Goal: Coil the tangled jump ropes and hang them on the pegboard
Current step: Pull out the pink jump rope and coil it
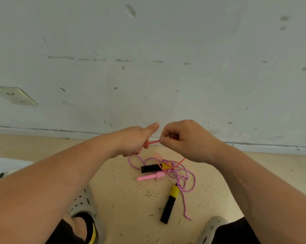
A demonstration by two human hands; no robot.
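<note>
Over floor [131, 199]: left hand [133, 141], right hand [185, 140] grip one pink rope [151, 142]; three handles [168, 206] below.

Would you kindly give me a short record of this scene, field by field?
left hand: grips pink cord, thumb sticking out
right hand: pinches the same cord
floor: braided rope tangled around pink handle and two black-and-yellow handles
wall: socket at left
pegboard: not in view
task state: ropes not yet coiled
</note>
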